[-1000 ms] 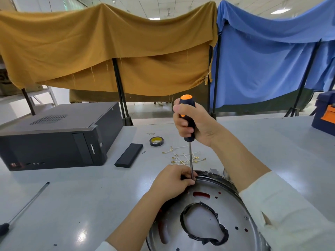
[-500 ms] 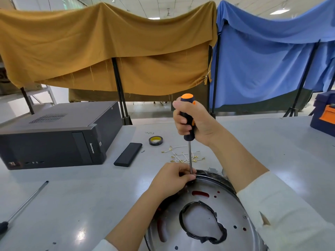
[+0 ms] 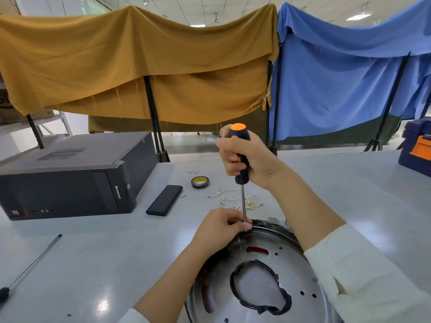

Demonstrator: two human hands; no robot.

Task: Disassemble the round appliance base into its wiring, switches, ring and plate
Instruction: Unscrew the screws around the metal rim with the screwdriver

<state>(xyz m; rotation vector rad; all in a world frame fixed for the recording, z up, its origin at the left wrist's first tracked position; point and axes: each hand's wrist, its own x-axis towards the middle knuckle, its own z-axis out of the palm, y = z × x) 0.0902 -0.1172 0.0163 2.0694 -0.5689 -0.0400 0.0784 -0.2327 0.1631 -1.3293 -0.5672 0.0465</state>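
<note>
Right hand: the right hand [image 3: 247, 159] is wrapping all its fingers tight around the black and orange handle of a screwdriver [image 3: 240, 159], a fully closed grip, with the tool standing upright.
Screwdriver shaft: the thin metal shaft is running straight down from the right grip, its tip meeting the far rim of the round appliance base [image 3: 268, 271] right by the left fingertips.
Left hand: the left hand [image 3: 219, 231] is sitting directly below the right grip, curled nearly shut, its fingertips pinching close around the lower shaft and pressing on the rim of the base; whether a screw is between them cannot be told.
Round appliance base: the shiny metal disc is lying flat on the grey surface [image 3: 93, 264] under both hands, nearest the viewer, showing red slots, small holes and a large middle opening edged with a black ring [image 3: 235, 290].
Beyond the grips: a scatter of thin white wiring [image 3: 233, 201] with brass ends is lying on the surface just past the left hand, and a roll of tape [image 3: 200, 182] is lying a little farther off.
Left of the grips: a flat black case [image 3: 164, 200] and a dark computer tower [image 3: 70, 176] are lying well apart from the hands; a second screwdriver [image 3: 28, 269] is lying far out near the left edge.
</note>
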